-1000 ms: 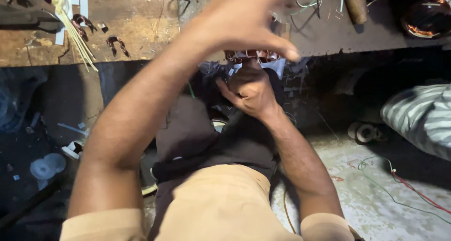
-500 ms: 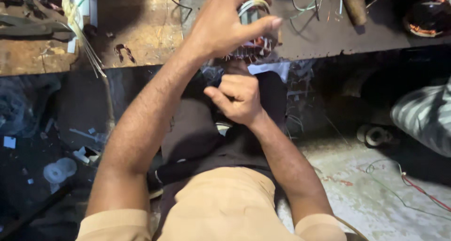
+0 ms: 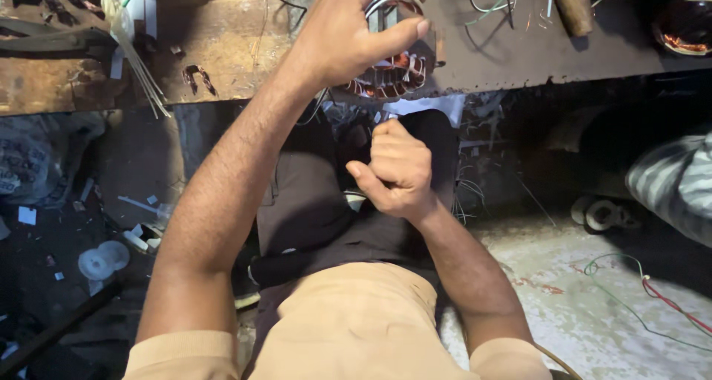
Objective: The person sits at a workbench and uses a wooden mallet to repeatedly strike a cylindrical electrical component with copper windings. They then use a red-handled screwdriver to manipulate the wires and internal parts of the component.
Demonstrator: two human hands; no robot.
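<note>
Fingers [image 3: 397,35] of the left hand [image 3: 348,39] curl tight around a motor stator [image 3: 389,72] with copper windings, held at the edge of the worn wooden surface [image 3: 222,54]; the right hand [image 3: 397,169] is a closed fist just below it, grasping nothing I can make out. Loose wires [image 3: 630,283] trail on the dusty floor [image 3: 564,298]

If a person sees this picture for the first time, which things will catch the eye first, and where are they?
First comes the left hand at the top centre, its grip closed around a motor stator with copper windings, at the edge of the dark workbench. Just below, the right hand is a closed fist above the lap. At the lower right, red and green wires lie on the pale floor.
</note>
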